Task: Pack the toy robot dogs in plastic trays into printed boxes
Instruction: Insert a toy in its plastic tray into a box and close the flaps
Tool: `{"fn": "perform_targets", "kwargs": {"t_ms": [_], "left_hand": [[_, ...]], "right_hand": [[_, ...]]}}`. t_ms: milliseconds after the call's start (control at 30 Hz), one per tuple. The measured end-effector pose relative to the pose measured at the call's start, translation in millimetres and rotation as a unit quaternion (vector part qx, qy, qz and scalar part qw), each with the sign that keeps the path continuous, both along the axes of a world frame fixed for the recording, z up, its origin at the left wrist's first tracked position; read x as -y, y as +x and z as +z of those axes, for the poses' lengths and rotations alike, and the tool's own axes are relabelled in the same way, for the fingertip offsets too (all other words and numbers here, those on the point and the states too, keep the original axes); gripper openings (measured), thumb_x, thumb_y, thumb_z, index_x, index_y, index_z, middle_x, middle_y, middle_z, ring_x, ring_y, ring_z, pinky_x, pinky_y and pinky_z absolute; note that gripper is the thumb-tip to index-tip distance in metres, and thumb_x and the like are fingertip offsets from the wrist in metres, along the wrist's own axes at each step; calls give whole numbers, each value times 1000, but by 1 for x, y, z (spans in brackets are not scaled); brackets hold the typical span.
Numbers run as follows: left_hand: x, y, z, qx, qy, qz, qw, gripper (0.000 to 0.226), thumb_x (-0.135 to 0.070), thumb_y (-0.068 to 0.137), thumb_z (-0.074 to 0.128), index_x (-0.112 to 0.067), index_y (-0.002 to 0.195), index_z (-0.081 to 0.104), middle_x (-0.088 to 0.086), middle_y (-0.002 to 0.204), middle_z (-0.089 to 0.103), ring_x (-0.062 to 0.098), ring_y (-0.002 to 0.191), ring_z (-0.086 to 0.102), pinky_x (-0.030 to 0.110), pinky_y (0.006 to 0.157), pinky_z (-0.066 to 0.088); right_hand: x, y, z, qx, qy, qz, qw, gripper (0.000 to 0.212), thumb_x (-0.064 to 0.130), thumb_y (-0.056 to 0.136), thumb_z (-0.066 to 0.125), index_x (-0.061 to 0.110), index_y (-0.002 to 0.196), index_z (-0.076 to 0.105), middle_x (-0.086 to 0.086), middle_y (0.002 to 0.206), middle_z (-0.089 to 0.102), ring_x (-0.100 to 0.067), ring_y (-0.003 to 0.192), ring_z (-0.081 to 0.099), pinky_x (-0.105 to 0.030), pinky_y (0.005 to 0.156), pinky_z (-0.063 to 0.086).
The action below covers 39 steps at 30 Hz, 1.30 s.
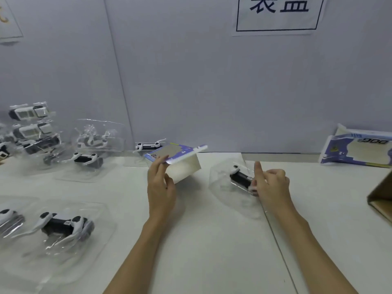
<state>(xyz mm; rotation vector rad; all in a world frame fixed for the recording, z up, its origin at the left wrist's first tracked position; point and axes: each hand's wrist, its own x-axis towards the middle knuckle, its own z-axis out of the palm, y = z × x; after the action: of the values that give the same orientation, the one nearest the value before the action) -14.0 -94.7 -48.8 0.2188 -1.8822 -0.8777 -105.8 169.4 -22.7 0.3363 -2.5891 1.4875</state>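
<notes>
A: Two hands show at centre frame, over a white table (212, 240). What does each hold?

B: The left hand (161, 187) pinches a printed box (178, 160), thumb under and fingers on its near corner. The box is lifted off the table and tilted, its blue and white face up and its pale side toward the camera.

A: And the right?

B: The right hand (270, 187) grips the near edge of a clear tray (229, 187) with curled fingers, and its forefinger sticks up. A toy dog (240, 177), black with white legs, sits in that tray, just right of the box.

A: Where are the other dogs?

B: At lower left a tray (70, 232) holds a dog (65, 224), with another tray partly cut off at the left edge. At mid left more trays with dogs stand stacked against the grey wall (191, 81). One more dog (148, 146) lies behind the held box.

A: Other boxes?

B: At the right edge a second printed box (358, 150) leans by the wall, and below it shows the corner of a brown carton (381, 200). A sign (277, 13) with black characters hangs at upper right.
</notes>
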Motion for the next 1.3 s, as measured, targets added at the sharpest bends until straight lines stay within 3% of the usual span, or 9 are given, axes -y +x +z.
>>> {"fn": "perform_targets", "kwargs": {"t_ms": [100,200,267,400,467,667,933,1100,1300], "left_hand": [[1,0,0,7,35,-20,999,60,21,90,45,-11,139,61,-4,146,50,18,142,41,50,111,44],[-3,-1,-1,29,-12,-47,998,60,23,87,47,-8,136,63,-6,139,51,14,135,41,48,109,44],[-5,-3,-4,46,-63,-51,996,65,27,82,46,-7,134,65,-9,136,52,12,132,41,40,112,42],[-6,-4,-6,106,-130,-68,983,75,25,79,45,-13,142,60,-14,143,50,21,135,42,16,111,31],[-6,-3,-6,127,-137,-80,979,75,22,83,47,-18,146,56,-15,148,49,22,137,41,31,108,38],[-9,4,1,162,-163,-148,962,80,19,84,53,-30,147,54,-21,149,51,12,132,45,52,106,39],[-9,10,6,164,-181,-171,955,79,19,78,57,-20,147,56,-16,146,55,23,117,46,39,106,42],[-23,11,8,165,-191,-156,955,80,11,76,65,-25,147,56,-18,140,56,19,106,43,50,104,39],[-24,13,10,187,-152,-155,958,74,-12,76,63,-32,147,57,-22,129,57,15,104,38,53,106,37]], "right_hand": [[2,3,2,-12,26,-35,999,22,48,89,73,28,93,66,-5,114,49,-29,120,42,-32,91,35],[2,3,10,33,83,29,996,65,32,82,80,43,137,47,-6,122,45,-29,119,42,-37,95,42],[4,3,15,53,95,51,993,72,23,82,80,39,144,47,-7,129,48,-28,120,48,-36,99,45],[-3,3,17,64,46,104,991,57,13,81,84,32,130,63,-5,122,58,-16,95,59,-20,74,52],[-11,6,20,81,32,162,983,52,13,80,86,36,123,66,-2,117,61,-11,85,57,-9,63,48],[-9,7,19,77,19,219,972,52,10,82,84,37,123,68,0,116,62,-10,87,57,-8,68,48],[0,-4,5,45,-129,102,985,38,1,85,80,26,114,74,-10,114,62,-14,93,61,-12,53,48],[13,-4,-3,43,-183,47,981,41,-5,82,79,24,111,74,-9,114,63,-21,102,65,-33,67,60],[22,0,-6,34,-213,14,976,36,-3,81,79,26,101,74,0,109,65,-24,111,63,-48,93,58]]}}
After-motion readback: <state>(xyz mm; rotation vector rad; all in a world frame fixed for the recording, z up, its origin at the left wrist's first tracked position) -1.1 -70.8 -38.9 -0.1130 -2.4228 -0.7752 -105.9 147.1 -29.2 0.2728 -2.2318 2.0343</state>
